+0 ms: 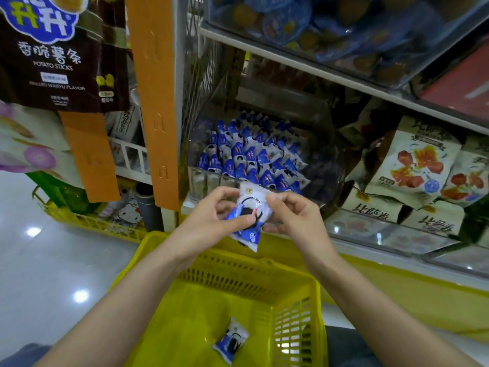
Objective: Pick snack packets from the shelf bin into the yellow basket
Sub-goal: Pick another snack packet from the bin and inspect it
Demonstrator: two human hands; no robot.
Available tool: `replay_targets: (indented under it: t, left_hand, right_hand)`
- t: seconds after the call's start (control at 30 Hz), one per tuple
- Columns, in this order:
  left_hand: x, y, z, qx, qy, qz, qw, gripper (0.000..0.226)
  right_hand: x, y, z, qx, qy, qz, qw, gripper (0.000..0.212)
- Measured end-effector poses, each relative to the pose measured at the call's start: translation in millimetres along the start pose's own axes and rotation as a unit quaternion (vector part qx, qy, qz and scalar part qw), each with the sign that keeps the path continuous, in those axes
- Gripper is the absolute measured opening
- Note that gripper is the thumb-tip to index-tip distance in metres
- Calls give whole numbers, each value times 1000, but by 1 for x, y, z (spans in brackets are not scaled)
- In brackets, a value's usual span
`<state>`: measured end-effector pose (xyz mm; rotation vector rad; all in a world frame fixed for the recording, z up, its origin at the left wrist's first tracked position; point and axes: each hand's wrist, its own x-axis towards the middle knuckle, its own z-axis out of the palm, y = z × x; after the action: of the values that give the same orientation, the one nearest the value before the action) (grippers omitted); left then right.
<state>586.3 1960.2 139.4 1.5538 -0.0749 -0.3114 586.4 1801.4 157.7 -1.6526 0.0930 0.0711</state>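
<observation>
Left hand (211, 218) & right hand (293, 218) were up together in front of the shelf bin (201, 178). Each pinched the same blue-and-white snack packet (251, 215) w/ thumb and curled fingers, left on its lower side, right on the upper right corner. Poss. a second packet hung under the first; couldn't tell from where I stood.

Biggest item was the yellow basket (299, 327), sitting below both forearms, open top, slotted walls. Behind and above it was the clear-fronted bin on the shelf, packed w/ stocked packets (251, 157) of the same blue type, most standing on end. Smallest was a loose packet (231, 340) lying flat on the basket floor, near the front.

Step in hand, as I read it: the transfer. The packet was out of the bin but not yet in the basket. It hung roughly over the basket's far rim, so letting go there could've sent it onto the rim or outside.

Next move prob. called for bringing it back toward the person, over the open middle, then releasing both pinches. After that, a reach back to the bin. Looked early on: 1 in the basket, plenty left in the bin.
</observation>
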Motion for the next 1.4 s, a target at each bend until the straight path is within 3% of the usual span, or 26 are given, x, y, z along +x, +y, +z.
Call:
replay_targets:
  t: [0.17,0.3,0.37,0.47,0.57,0.63,0.77,1.03,1.2,1.4]
  left_hand:
    - [0,-5,3,-14,54,-10,998,34]
    - [3,-4,-1,-52,137,30,989,19]
    - [3,-5,-2,-9,156,53,986,11]
    - [2,-9,-1,100,128,88,983,14]
    - [-1,-13,2,122,81,93,985,17]
    - [-2,-16,4,115,93,98,984,18]
    - [-3,-21,7,92,131,133,978,20]
    - [-14,-36,9,270,37,277,921,6]
    - [-19,-50,23,255,8,253,933,11]
    - [-24,-75,55,103,50,128,985,21]
  right_hand:
    - [-3,11,-8,68,12,38,997,16]
    - [-12,23,-7,1,-103,101,990,6]
    - [-16,28,-5,-68,-149,113,980,20]
    - [-14,28,-7,-120,-122,69,983,40]
    - [-13,23,-8,-112,-108,29,987,30]
    - [-13,23,-7,-111,-100,20,989,23]
    - [-16,28,-4,-55,-65,70,994,24]
    - [-28,37,-12,-28,-48,105,993,28]
    - [-36,49,-21,-10,-24,114,993,24]
    - [-42,73,-29,-44,3,82,996,13]
